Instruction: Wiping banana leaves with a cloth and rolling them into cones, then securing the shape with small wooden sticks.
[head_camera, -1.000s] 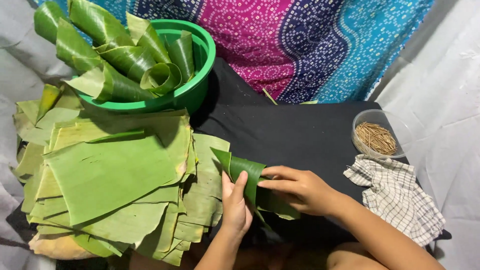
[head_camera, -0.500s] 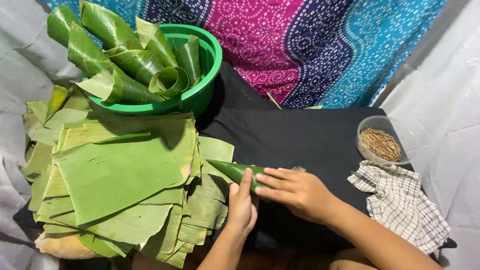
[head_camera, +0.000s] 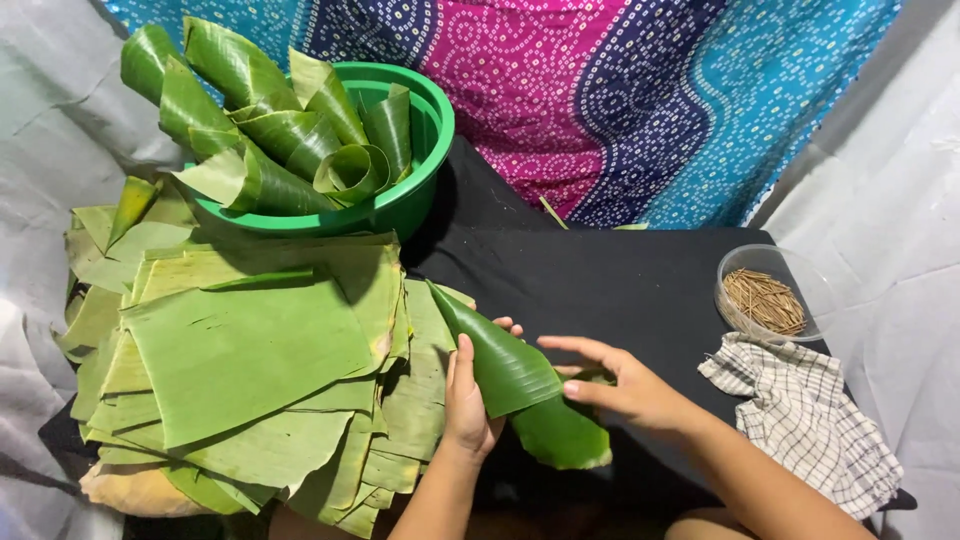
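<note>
Rolling a green leaf into a cone at lower centre of the frame, on a black-covered counter.

Left hand (head_camera: 468, 400) grasps the leaf cone (head_camera: 505, 370) from the left, thumb along its side; right hand (head_camera: 625, 385) presses open fingers on the overlapping edge. It seems wise to keep the tip tight and the seam pinned so the roll does not spring open. Just left lies the stack of flat leaves (head_camera: 240, 370), touching the cone's tip; bare black cloth (head_camera: 610, 285) gives free room above and right, before the dish of sticks (head_camera: 768, 297) and checked cloth (head_camera: 800, 420). Finished cones fill the green basin (head_camera: 425, 150) at upper left.
</note>
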